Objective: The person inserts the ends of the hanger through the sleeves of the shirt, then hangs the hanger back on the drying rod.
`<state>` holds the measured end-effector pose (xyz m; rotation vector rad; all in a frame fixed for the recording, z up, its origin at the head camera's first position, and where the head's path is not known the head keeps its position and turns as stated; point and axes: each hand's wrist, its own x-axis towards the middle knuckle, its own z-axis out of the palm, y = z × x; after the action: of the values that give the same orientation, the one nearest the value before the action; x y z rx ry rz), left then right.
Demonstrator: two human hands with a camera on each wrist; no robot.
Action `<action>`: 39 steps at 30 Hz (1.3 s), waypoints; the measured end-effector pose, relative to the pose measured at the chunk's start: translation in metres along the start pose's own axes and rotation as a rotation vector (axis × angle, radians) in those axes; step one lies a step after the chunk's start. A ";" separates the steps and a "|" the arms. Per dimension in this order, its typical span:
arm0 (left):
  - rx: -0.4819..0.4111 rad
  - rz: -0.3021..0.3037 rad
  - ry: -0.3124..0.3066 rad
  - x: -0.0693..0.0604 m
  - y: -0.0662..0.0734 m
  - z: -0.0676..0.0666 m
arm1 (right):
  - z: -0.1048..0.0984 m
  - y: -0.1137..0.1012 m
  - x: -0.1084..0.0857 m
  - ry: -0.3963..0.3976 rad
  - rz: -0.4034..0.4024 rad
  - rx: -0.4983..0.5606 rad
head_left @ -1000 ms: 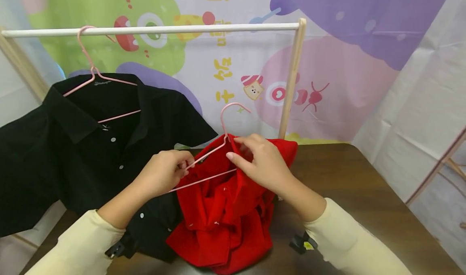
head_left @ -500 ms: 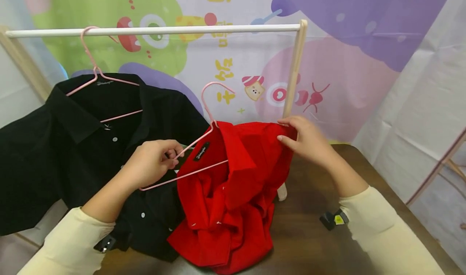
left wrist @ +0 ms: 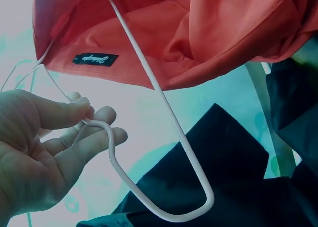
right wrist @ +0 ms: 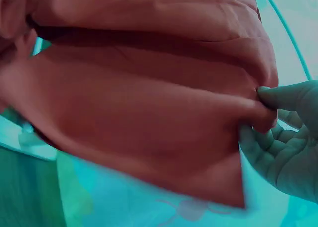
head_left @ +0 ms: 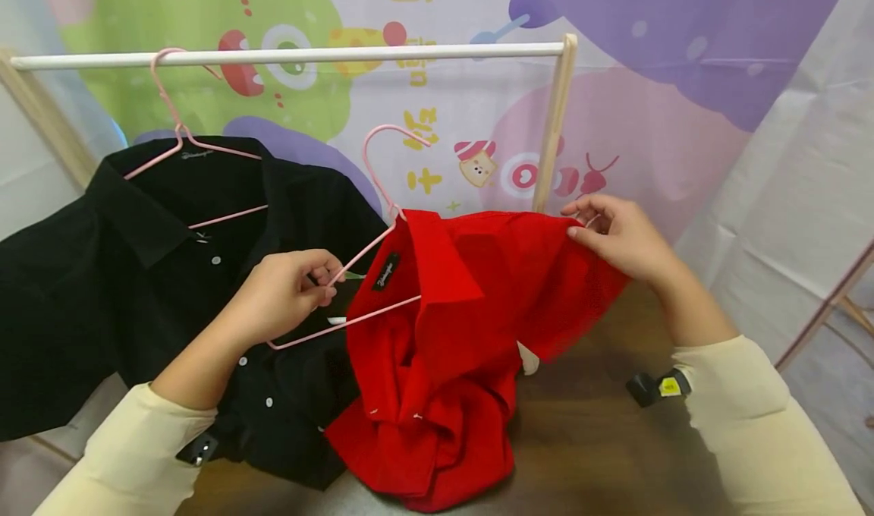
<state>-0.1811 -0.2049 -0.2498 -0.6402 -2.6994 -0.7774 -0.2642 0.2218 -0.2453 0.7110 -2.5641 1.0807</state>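
Note:
A red shirt [head_left: 457, 326] is partly on a pink wire hanger [head_left: 362, 256], whose right arm lies hidden inside the shoulder. The hanger's left arm is bare, and my left hand [head_left: 283, 292] pinches it between thumb and fingers. In the left wrist view the hanger's rounded end [left wrist: 174, 214] sticks out past the fingers, near the collar label [left wrist: 95, 59]. My right hand [head_left: 621, 235] pinches the shirt at its right shoulder, where the sleeve hangs down. The right wrist view shows thumb and fingers on a fold of red cloth [right wrist: 149, 103].
A black shirt [head_left: 184, 288] hangs on another pink hanger [head_left: 171, 106] from the white rail [head_left: 328, 55] at the left. The rack's wooden post [head_left: 556, 121] stands behind the red shirt. Below is a brown table [head_left: 587, 440]; a printed cloth [head_left: 683, 121] forms the backdrop.
My right hand has gone from the collar out to the right shoulder, spreading the red cloth and sleeve rightward. The hanger has risen and shifted left, with my left hand still pinching it.

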 end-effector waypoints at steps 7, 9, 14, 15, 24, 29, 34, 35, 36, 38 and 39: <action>-0.013 0.002 -0.014 0.003 0.001 0.010 | -0.012 0.003 -0.006 -0.050 0.028 -0.135; 0.003 0.002 -0.017 0.004 0.002 0.015 | -0.010 0.002 -0.008 -0.055 -0.001 -0.138; 0.023 0.003 -0.029 0.011 0.011 0.030 | 0.004 -0.005 -0.011 -0.048 -0.155 -0.071; 0.026 0.003 -0.032 0.013 0.013 0.033 | 0.008 -0.008 -0.011 -0.056 -0.182 -0.062; 0.097 0.075 -0.040 0.021 0.034 0.058 | 0.046 -0.043 -0.006 -0.159 -0.347 -0.111; 0.116 0.084 -0.041 0.024 0.039 0.067 | 0.055 -0.035 -0.003 -0.158 -0.353 -0.077; 0.140 0.082 -0.044 0.026 0.045 0.071 | 0.056 -0.033 -0.002 -0.141 -0.338 -0.129; 0.148 0.079 -0.048 0.026 0.047 0.072 | 0.057 -0.034 -0.002 -0.140 -0.335 -0.142; 0.155 0.075 -0.053 0.027 0.048 0.073 | 0.058 -0.034 -0.001 -0.137 -0.333 -0.154; 0.175 0.069 -0.066 0.028 0.052 0.075 | 0.060 -0.035 -0.001 -0.134 -0.330 -0.167; 0.178 0.063 -0.075 0.029 0.054 0.076 | 0.061 -0.035 -0.001 -0.133 -0.333 -0.167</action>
<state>-0.1897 -0.1120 -0.2789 -0.7197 -2.7605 -0.4993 -0.2481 0.1570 -0.2672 1.1465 -2.4821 0.7277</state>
